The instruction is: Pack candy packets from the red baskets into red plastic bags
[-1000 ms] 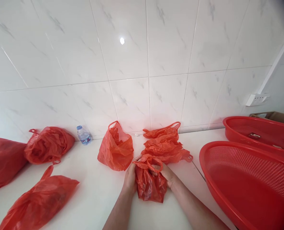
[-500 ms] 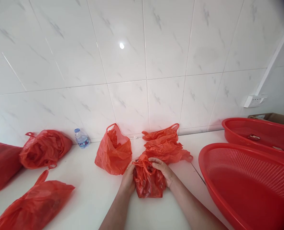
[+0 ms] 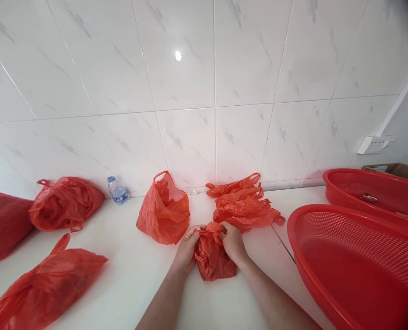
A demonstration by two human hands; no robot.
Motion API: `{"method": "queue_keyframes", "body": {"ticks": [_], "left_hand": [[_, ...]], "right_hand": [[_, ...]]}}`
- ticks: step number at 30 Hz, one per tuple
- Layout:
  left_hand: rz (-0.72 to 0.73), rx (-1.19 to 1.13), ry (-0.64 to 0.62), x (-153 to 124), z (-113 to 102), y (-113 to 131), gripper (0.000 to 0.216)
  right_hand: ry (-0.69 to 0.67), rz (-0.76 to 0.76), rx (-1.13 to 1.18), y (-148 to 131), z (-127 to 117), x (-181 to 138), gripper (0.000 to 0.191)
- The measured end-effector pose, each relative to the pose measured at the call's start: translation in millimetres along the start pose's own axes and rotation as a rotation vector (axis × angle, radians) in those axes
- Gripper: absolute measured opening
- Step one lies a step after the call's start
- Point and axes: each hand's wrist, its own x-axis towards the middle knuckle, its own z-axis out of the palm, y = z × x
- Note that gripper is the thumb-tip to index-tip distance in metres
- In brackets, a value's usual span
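A small red plastic bag (image 3: pixel 215 261) rests on the white table between my hands, its top gathered and its contents not clear through the film. My left hand (image 3: pixel 190 247) pinches the bag's top on the left. On the other side, my right hand (image 3: pixel 233 243) grips the top with bent fingers. Just behind lies a crumpled pile of red plastic bags (image 3: pixel 247 208). To the left of my left hand stands a larger open red bag (image 3: pixel 164 213) with crumpled plastic inside.
Two red plastic baskets (image 3: pixel 348 270) take up the right side. A water bottle (image 3: pixel 118 190) stands by the tiled wall. More filled red bags (image 3: pixel 66 204) lie at the left. A socket (image 3: pixel 375 144) is on the wall above a cardboard box (image 3: pixel 401 170).
My fingers have closed in on the bag's top; its loose handle loops are now bunched between them. The bag looks narrower. The view has shifted slightly.
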Motion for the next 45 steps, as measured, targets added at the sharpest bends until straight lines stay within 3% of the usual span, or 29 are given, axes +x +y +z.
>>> {"method": "queue_keyframes", "body": {"ticks": [7,14,19,25,32,40,45], "left_hand": [[-0.014,0.014,0.012,0,2,1,0.026],[-0.041,-0.018,-0.117,-5,3,6,0.021],[-0.046,0.022,-0.13,-6,4,8,0.021],[-0.028,-0.092,-0.088,-2,-2,4,0.02],[-0.007,-0.13,-0.058,-2,-4,3,0.022],[-0.001,-0.129,-0.045,-2,-3,3,0.022],[-0.005,-0.162,-0.053,-1,-3,3,0.021]], "right_hand": [[0.022,0.002,0.058,-3,0,-1,0.014],[0.05,0.07,0.128,0,-1,3,0.011],[0.047,0.122,0.266,2,-4,6,0.018],[-0.147,0.164,0.453,0,-13,8,0.021],[-0.397,0.314,0.873,-8,-32,6,0.033],[-0.332,0.319,0.965,1,-30,9,0.032],[-0.397,0.333,0.956,2,-30,10,0.04]]}}
